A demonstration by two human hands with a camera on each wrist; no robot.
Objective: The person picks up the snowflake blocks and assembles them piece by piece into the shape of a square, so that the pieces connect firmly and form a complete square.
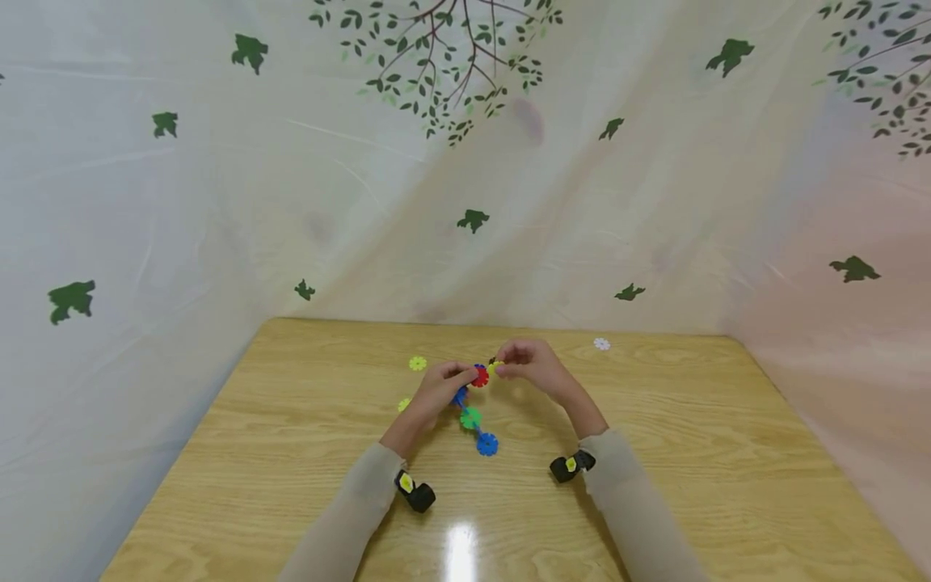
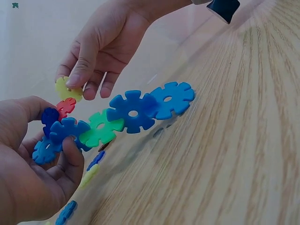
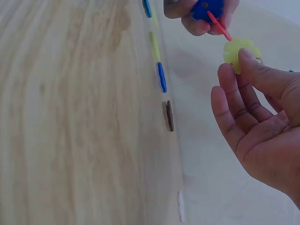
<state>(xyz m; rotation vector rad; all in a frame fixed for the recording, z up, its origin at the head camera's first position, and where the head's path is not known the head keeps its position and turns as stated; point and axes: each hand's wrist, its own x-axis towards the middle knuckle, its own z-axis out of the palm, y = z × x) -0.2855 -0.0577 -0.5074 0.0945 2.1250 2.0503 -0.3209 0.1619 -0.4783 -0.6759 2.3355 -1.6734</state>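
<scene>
Disc chain (image 2: 123, 107), gripped in my left hand (image 2: 35, 180); yellow disc (image 3: 232, 50), pinched in my right hand (image 3: 262, 112), best squared notch-to-notch against the red disc (image 2: 66, 108).

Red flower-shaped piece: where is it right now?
In the left wrist view, the red piece is left of centre, between the dark blue piece in the left hand and the yellow piece that the right hand pinches.
</scene>
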